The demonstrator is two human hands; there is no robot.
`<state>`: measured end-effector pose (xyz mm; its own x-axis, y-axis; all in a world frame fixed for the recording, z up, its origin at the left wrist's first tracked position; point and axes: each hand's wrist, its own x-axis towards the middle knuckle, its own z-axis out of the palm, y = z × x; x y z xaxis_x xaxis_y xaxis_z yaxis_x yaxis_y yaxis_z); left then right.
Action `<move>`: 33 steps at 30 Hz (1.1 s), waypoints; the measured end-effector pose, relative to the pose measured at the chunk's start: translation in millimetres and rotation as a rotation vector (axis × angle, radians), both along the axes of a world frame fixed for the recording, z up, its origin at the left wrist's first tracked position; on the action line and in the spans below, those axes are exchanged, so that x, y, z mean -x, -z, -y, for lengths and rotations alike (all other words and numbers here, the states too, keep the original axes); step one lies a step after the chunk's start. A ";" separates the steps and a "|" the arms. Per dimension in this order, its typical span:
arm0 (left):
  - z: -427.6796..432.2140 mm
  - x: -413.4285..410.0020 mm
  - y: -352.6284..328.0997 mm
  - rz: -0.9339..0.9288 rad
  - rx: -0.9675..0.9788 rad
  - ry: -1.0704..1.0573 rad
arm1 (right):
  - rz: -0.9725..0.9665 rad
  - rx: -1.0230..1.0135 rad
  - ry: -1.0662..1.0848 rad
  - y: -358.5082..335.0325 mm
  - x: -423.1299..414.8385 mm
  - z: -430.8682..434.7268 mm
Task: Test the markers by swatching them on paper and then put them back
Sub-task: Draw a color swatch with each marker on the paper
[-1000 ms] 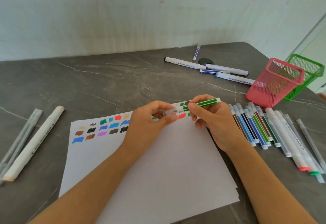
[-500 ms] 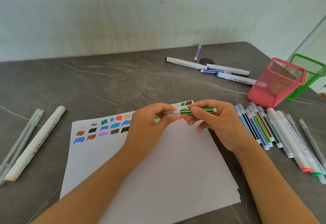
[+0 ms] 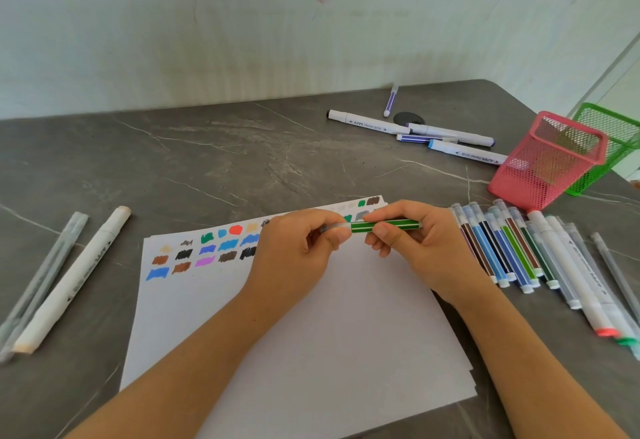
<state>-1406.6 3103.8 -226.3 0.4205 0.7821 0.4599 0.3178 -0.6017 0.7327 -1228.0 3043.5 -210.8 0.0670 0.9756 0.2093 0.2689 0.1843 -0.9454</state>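
The grey table (image 3: pixel 242 161) and the white paper (image 3: pixel 329 334), which lies toward six o'clock on it, are in the same place as one second ago, and so is the row of markers (image 3: pixel 512 251) lying at three o'clock from the paper. What changed is in the hands. One second ago the right hand (image 3: pixel 426 244) held the marker tilted, with its far end pointing up toward two o'clock and sticking out past the fingers. Now the marker is level and the two hands have come closer together. The left hand (image 3: pixel 294 251) has its fingers curled, and the thumb and first finger pinch the clear cap (image 3: pixel 334 228) at the nine o'clock end. The right hand has the thumb under the barrel and the curled fingers over it, so it grips the three o'clock half. The green marker (image 3: pixel 384 225) is thin, dark green with white lines along it, and it is held in the air over the twelve o'clock edge of the paper, with the cap sitting on its tip. The colour swatches (image 3: pixel 207 248) fill the ten o'clock corner of the paper. The pink basket (image 3: pixel 547 161) stands at two o'clock.
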 end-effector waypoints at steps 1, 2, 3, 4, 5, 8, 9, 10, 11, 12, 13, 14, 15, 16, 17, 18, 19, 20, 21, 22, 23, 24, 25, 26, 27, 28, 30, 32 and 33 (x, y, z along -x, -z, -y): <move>-0.5 -0.2 0.1 -0.008 0.007 0.002 | 0.005 -0.003 -0.001 0.7 0.1 -0.5; -0.9 -0.4 0.4 -0.018 0.013 0.003 | 0.012 -0.007 -0.003 1.5 0.0 -0.8; -1.0 -0.4 0.3 -0.027 0.019 0.005 | 0.017 -0.010 -0.005 2.1 0.0 -0.8; -0.8 -0.1 0.1 -0.032 0.026 0.009 | 0.020 -0.013 -0.006 2.4 0.0 -0.9; -0.7 0.2 0.0 -0.037 0.031 0.015 | 0.022 -0.018 -0.005 2.2 0.0 -1.2; -1.2 0.4 1.2 -0.049 0.031 0.026 | 0.046 -0.027 -0.007 4.3 -0.7 -2.5; -1.5 0.5 1.9 -0.052 0.033 0.029 | 0.057 -0.027 -0.012 5.2 -1.4 -2.4; -1.8 0.3 2.7 -0.059 0.039 0.032 | 0.063 -0.026 -0.016 6.0 -2.8 -2.1; -1.6 -0.2 2.8 -0.067 0.043 0.034 | 0.071 -0.024 -0.017 6.3 -4.2 -1.8; -1.5 -1.5 2.2 -0.068 0.043 0.030 | 0.086 -0.021 -0.014 5.5 -6.1 -2.0; -1.2 -3.3 1.4 -0.062 0.042 0.022 | 0.110 -0.022 -0.008 4.1 -7.9 -2.4; -0.9 -5.2 0.5 -0.050 0.041 0.013 | 0.143 -0.036 0.004 2.7 -9.6 -3.2; -0.6 -6.9 -1.0 -0.034 0.044 0.005 | 0.185 -0.066 0.021 0.9 -11.1 -4.2; -0.7 -8.0 -2.4 -0.015 0.056 0.000 | 0.226 -0.103 0.042 -0.7 -12.2 -5.2; -0.8 -8.8 -3.7 0.005 0.082 -0.005 | 0.260 -0.142 0.061 -1.5 -12.8 -5.9; -1.1 -8.6 -4.3 0.023 0.121 -0.009 | 0.291 -0.177 0.074 -1.4 -13.2 -5.9; -1.5 -7.9 -4.5 0.036 0.156 -0.015 | 0.327 -0.206 0.078 -0.3 -13.2 -5.5; -2.0 -6.9 -4.5 0.046 0.179 -0.028 | 0.377 -0.230 0.082 1.8 -13.1 -5.0; -2.3 -6.1 -4.5 0.054 0.191 -0.038 | 0.442 -0.245 0.090 4.6 -12.7 -4.2; -2.3 -5.9 -5.0 0.064 0.201 -0.042 | 0.510 -0.257 0.108 7.1 -11.8 -3.5; -2.2 -6.2 -5.8 0.075 0.210 -0.037 | 0.567 -0.269 0.128 8.9 -10.6 -2.8; -1.8 -6.9 -7.0 0.083 0.216 -0.030 | 0.603 -0.278 0.147 10.2 -9.1 -1.9; -1.2 -7.3 -7.9 0.090 0.218 -0.025 | 0.611 -0.285 0.161 10.6 -7.4 -0.8; -0.6 -7.6 -8.5 0.099 0.221 -0.022 | 0.604 -0.289 0.173 10.0 -5.6 0.3; 0.4 -7.6 -8.9 0.108 0.217 -0.018 | 0.596 -0.297 0.182 9.2 -4.4 1.2; 1.7 -7.5 -9.2 0.113 0.210 -0.014 | 0.599 -0.305 0.190 8.1 -3.5 2.1; 4.2 -8.0 -8.7 0.088 0.182 0.008 | 0.636 -0.321 0.206 4.8 -4.1 4.4; 6.4 -11.4 -7.8 -0.035 0.146 0.036 | 0.661 -0.327 0.256 2.7 -9.0 9.0; 7.1 -14.5 -7.0 -0.144 0.123 0.041 | 0.666 -0.320 0.301 2.3 -13.0 12.3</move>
<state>-1392.1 3096.8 -219.3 0.5082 0.8093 0.2946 0.4019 -0.5254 0.7500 -1215.0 3031.2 -213.1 0.0800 0.8214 0.5647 0.8402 0.2493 -0.4816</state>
